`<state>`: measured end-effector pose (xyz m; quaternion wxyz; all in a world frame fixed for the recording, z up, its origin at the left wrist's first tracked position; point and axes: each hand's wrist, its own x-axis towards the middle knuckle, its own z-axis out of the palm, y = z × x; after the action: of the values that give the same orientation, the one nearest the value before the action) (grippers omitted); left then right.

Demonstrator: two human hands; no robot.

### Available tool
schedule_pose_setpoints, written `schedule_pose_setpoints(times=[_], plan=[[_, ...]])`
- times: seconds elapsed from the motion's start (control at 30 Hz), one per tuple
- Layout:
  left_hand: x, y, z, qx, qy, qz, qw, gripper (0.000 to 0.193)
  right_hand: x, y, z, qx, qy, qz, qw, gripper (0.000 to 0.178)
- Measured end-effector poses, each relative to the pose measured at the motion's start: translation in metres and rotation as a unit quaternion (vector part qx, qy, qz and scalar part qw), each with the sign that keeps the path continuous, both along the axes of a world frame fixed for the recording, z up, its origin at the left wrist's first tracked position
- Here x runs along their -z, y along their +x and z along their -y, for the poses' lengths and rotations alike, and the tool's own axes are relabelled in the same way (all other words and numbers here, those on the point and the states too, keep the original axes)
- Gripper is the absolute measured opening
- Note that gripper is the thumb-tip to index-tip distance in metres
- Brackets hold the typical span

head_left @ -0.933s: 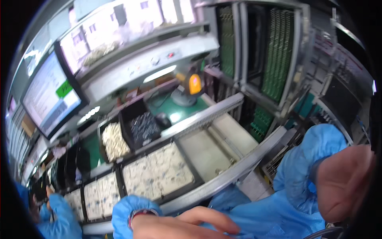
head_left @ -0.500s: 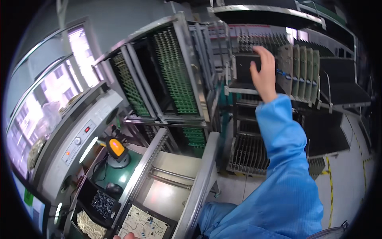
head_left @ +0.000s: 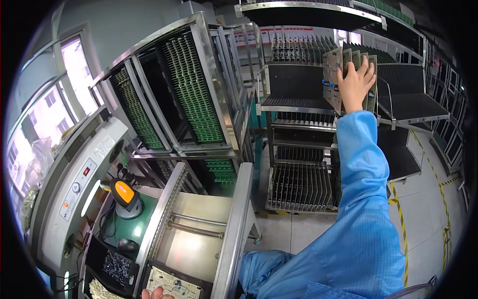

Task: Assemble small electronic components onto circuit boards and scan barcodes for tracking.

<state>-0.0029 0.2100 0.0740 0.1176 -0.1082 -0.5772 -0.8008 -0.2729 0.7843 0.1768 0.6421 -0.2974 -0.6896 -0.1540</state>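
Observation:
My right hand (head_left: pixel 355 85) is at a row of upright circuit boards (head_left: pixel 332 79) on the rack to the right. Its fingers are spread and bent over the boards, the thumb toward the leftmost one; I see no board clasped. Small blue parts show on that board's face. At the bottom edge, only the fingertips of my left hand (head_left: pixel 158 293) show, a little apart. They are beside a pale circuit board (head_left: pixel 174 283) in a black carrier on the conveyor. The rest of this hand is out of view.
A tall metal rack (head_left: pixel 201 84) full of green-edged boards stands ahead. The conveyor's metal rail (head_left: pixel 234 224) runs along my left. Beyond it are a yellow-black scanner (head_left: pixel 124 193) on its stand and a black bin of small parts (head_left: pixel 117 266). A metal shelf (head_left: pixel 311 11) overhangs the boards.
My right hand has moved right, from in front of the rack onto the upright boards. The view has shifted, so the scene sits farther left. My left fingertips stay beside the carrier.

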Motion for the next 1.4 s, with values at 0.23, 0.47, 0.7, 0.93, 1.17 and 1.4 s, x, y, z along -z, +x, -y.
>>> schedule_pose_setpoints(times=[0.23,0.47,0.7,0.93,1.17,1.4], plan=[[0.0,0.009,0.005,0.061,0.021,0.03,0.997,0.091,-0.002,-0.009,-0.006,0.008,0.01,0.044,0.999,0.018],[0.012,0.009,0.007,0.106,0.008,-0.01,0.994,0.096,0.002,-0.002,-0.018,-0.006,0.038,0.014,0.999,0.02],[0.008,0.019,0.012,0.118,0.017,-0.006,0.993,0.088,-0.025,0.085,0.107,-0.254,0.101,-0.023,0.962,0.018],[-0.011,0.028,0.009,0.047,0.0,-0.008,0.999,0.08,0.034,0.094,0.133,-0.695,-0.291,-0.077,0.653,0.034],[-0.006,0.131,0.019,-0.369,-0.139,0.024,0.919,0.055,0.164,-0.087,0.266,-0.791,-0.517,0.116,0.305,0.029],[0.141,0.397,0.069,-0.756,-0.298,0.301,0.499,0.039,0.24,-0.143,0.427,-0.749,-0.657,0.07,0.057,0.034]])
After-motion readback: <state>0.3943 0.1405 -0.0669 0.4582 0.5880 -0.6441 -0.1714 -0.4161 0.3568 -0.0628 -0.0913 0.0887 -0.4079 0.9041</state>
